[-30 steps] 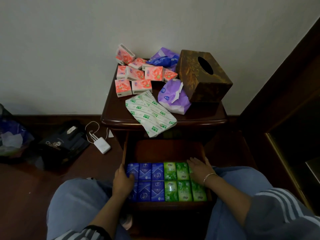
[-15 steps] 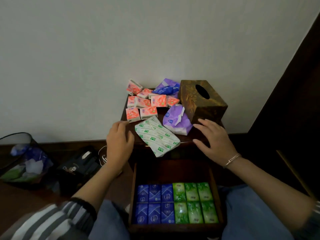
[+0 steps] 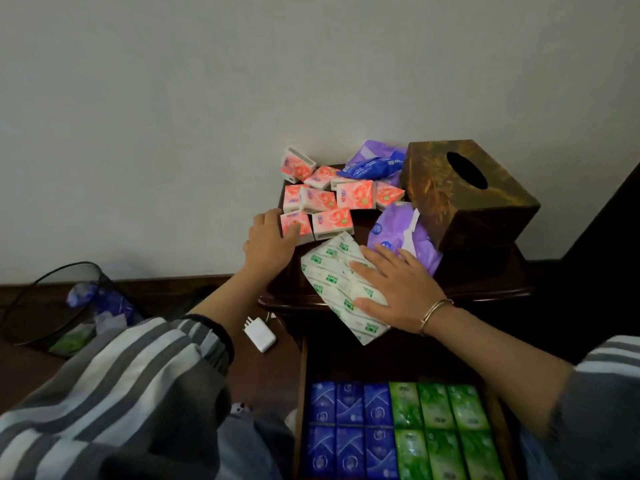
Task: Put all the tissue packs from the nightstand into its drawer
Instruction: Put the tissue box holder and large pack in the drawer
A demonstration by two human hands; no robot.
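Both hands have come up from the drawer (image 3: 398, 365) to the nightstand (image 3: 478, 278), the left hand (image 3: 270, 242) closing its grip on a pink pack (image 3: 301, 226), the right hand (image 3: 398, 292) flat and open-gripped on the green-and-white pack (image 3: 332, 271), likely starting the next transfer.

Dim indoor shot, soft light, wide-angle bend.
The wall (image 3: 173, 98) is the brightest part, evenly grey; the counter (image 3: 485, 289) and the right side sink to near black. Packs (image 3: 349, 426) in the drawer (image 3: 301, 410) keep strong colour. The right sleeve (image 3: 606, 393) smears with motion blur, straight edges lean toward the frame's sides, and fine detail is soft throughout.
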